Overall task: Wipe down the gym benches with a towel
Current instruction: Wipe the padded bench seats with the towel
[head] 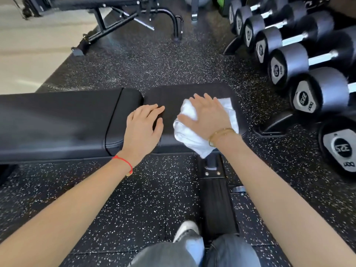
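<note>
Right now the black padded bench [57, 120] is the landmark: its long axis runs left to right across the view, and the person stands at its near long side. Beyond its far side a second bench [123, 14] stands on the speckled floor [134, 189]; off its right end a rack of dumbbells [289, 64] runs away from the viewer.

On the bench's right-hand pad lies the white towel [189, 134], bunched, its near corner hanging over the near edge. The right hand [207, 117] lies flat on top of it, fingers spread and straight, pressing it to the pad — no pinch that I can see. The left hand [143, 126] rests open on the bench just left of the towel, across the seam between the two pads, fingers relaxed.

The unwiped length seems to lie leftward, along the long axis — so the towel hand would sweep toward the left hand, which likely has to clear.
</note>
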`<act>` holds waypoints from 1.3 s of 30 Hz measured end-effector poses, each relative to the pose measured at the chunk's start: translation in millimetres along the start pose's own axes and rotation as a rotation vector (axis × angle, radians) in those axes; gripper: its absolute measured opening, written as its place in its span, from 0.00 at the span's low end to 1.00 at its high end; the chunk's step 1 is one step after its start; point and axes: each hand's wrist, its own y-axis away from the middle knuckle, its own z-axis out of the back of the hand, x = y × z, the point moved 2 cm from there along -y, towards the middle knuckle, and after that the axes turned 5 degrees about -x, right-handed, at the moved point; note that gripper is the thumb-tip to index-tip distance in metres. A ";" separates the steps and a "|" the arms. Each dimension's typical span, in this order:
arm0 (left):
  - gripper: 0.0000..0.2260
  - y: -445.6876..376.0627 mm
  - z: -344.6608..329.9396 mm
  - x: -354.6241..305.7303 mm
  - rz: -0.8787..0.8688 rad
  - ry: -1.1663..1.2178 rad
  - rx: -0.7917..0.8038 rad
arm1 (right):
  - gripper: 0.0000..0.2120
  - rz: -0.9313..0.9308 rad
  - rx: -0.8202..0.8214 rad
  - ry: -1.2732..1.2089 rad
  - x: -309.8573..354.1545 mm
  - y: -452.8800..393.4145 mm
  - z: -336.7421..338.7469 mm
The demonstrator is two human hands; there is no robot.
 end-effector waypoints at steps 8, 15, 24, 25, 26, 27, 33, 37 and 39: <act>0.21 0.0 -2.1 0.0 0.020 -0.007 0.003 | 0.37 0.062 -0.128 0.041 -19.5 40.6 -5.5; 0.21 0.4 -2.1 -0.5 0.019 0.014 0.001 | 0.33 -0.071 0.004 0.137 -16.6 -33.0 -7.1; 0.22 -3.8 3.8 -1.2 0.031 0.025 0.062 | 0.17 0.065 -0.138 -0.051 -9.2 -5.9 -0.4; 0.22 -6.2 5.6 -1.2 0.033 0.021 0.087 | 0.16 0.070 -0.157 -0.088 -12.1 0.6 5.1; 0.22 -9.4 8.3 -1.4 0.037 0.012 0.117 | 0.16 0.064 -0.158 -0.123 -13.9 4.4 10.4; 0.21 -14.1 12.2 -1.5 0.047 0.006 0.150 | 0.15 0.043 -0.145 -0.152 -16.1 4.5 14.8; 0.16 -66.3 63.1 -18.0 0.157 0.005 0.316 | 0.18 -0.093 0.027 -0.074 -26.8 -13.3 61.0; 0.17 -109.5 122.7 -44.2 0.127 -0.012 0.363 | 0.23 -0.101 0.023 -0.107 -22.1 -13.0 145.2; 0.17 -133.2 157.3 -59.2 0.094 -0.021 0.378 | 0.22 -0.138 0.046 -0.116 -18.1 -17.3 189.9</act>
